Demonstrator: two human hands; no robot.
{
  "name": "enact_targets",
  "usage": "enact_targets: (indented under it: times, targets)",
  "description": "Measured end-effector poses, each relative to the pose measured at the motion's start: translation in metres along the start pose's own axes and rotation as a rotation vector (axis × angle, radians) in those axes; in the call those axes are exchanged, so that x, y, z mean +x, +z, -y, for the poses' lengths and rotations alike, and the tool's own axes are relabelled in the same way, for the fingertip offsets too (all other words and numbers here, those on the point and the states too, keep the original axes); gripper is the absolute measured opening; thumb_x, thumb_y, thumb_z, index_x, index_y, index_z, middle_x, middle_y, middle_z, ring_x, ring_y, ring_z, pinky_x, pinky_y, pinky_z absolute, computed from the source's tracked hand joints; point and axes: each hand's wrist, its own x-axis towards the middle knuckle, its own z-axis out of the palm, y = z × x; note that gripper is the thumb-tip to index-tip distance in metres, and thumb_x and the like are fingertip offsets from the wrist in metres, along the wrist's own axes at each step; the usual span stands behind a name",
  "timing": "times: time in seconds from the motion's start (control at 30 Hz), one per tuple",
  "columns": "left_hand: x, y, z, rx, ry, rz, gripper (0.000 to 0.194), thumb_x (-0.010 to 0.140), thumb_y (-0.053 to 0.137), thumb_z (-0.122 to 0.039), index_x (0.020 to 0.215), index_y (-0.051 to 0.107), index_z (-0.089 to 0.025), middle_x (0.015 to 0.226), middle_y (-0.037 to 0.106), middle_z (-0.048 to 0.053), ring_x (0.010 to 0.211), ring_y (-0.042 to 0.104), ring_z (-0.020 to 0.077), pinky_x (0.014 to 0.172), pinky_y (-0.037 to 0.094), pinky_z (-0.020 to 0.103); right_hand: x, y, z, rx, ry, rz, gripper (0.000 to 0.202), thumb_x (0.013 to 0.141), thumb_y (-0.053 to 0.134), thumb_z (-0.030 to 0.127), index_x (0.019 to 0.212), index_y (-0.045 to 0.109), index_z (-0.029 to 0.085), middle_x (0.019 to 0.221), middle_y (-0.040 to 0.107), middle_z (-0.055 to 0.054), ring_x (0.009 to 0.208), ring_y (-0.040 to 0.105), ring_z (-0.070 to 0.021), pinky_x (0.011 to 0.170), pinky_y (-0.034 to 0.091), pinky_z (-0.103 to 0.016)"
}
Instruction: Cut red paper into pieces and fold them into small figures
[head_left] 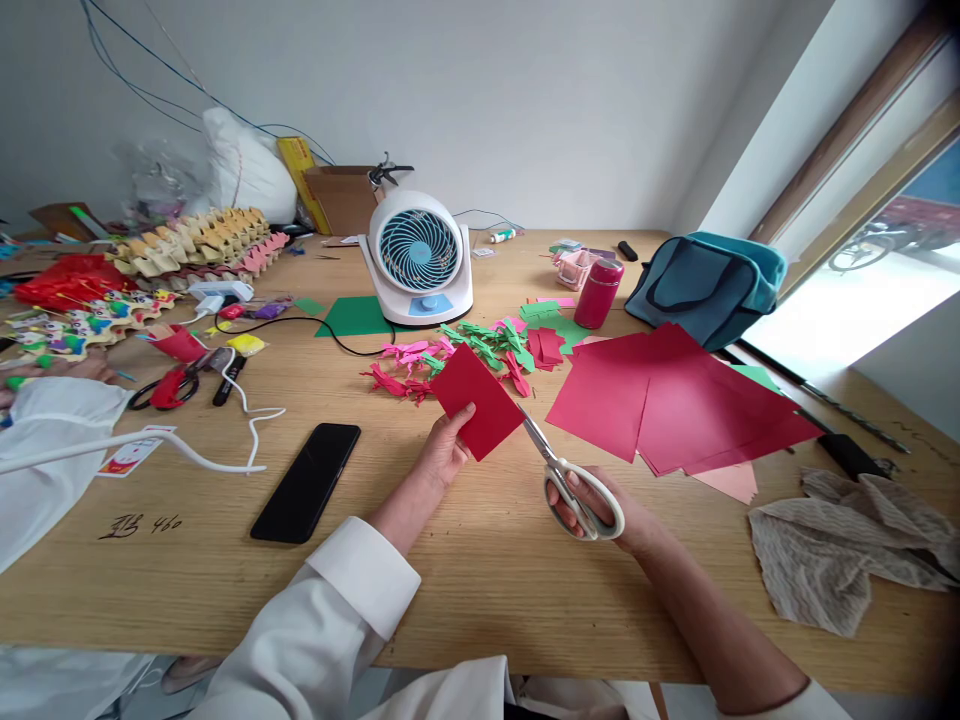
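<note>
My left hand point(448, 447) pinches a red rectangle of paper point(484, 400) by its lower edge, thumb on top, above the wooden table. My right hand point(596, 500) has its fingers through the loops of white-handled scissors point(559, 468). The blade tips reach the right corner of the red paper; whether they touch it I cannot tell. Behind the paper lies a pile of small pink, green and red paper cut-outs point(480, 343). Large red sheets point(675, 400) are spread to the right of the scissors, with small red pieces point(546, 347) near the pile.
A white fan point(420, 250) stands at the back, a red bottle point(600, 293) and blue bag point(705, 290) to its right. A black phone point(306, 482) lies left of my arm. A crumpled cloth point(847, 540) is at right. Another person's sleeve point(56, 450) shows at far left.
</note>
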Motion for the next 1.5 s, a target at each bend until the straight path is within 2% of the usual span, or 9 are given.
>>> enact_targets:
  times: [0.13,0.37,0.8,1.13,1.5]
  targets:
    - [-0.004,0.001,0.003,0.072,0.022,0.06,0.039,0.065,0.085,-0.025,0.1,0.071,-0.015,0.096,0.077,0.007,0.09,0.073,0.0214,0.083,0.057,0.031,0.001,-0.001,-0.002,0.029,-0.018,0.015,0.052,0.088,0.052,0.065,0.087,0.06,0.014,0.059,0.054,0.0,0.046,0.047,-0.0092,0.043,0.033,-0.021]
    - [-0.014,0.007,0.006,0.087,-0.039,0.121,0.037,0.068,0.083,-0.027,0.1,0.072,-0.015,0.098,0.077,0.007,0.089,0.072,0.0204,0.08,0.057,0.03,0.002,0.0,-0.003,0.058,-0.041,0.021,0.049,0.091,0.049,0.062,0.091,0.06,0.014,0.064,0.055,-0.001,0.051,0.051,-0.0106,0.046,0.036,-0.022]
    - [-0.009,0.002,0.007,0.071,-0.042,0.101,0.035,0.07,0.081,-0.025,0.101,0.071,-0.015,0.098,0.077,0.006,0.087,0.072,0.019,0.08,0.056,0.029,0.003,0.0,-0.011,0.032,-0.086,-0.033,0.046,0.094,0.045,0.06,0.085,0.057,0.016,0.057,0.051,0.002,0.044,0.046,-0.0089,0.042,0.031,-0.021]
    - [-0.013,0.005,0.002,0.047,-0.091,0.107,0.036,0.07,0.08,-0.024,0.104,0.07,-0.016,0.103,0.076,0.008,0.098,0.071,0.023,0.092,0.055,0.034,0.001,0.005,-0.003,0.05,-0.069,-0.006,0.046,0.092,0.05,0.06,0.085,0.058,0.015,0.058,0.051,0.001,0.045,0.046,-0.0092,0.043,0.031,-0.021]
    - [-0.017,0.007,0.006,0.106,-0.127,0.187,0.038,0.068,0.082,-0.025,0.103,0.071,-0.015,0.104,0.076,0.009,0.101,0.07,0.026,0.094,0.054,0.037,0.004,0.007,-0.008,0.099,-0.074,-0.027,0.048,0.091,0.049,0.063,0.087,0.058,0.016,0.06,0.054,0.001,0.047,0.048,-0.0105,0.044,0.034,-0.022]
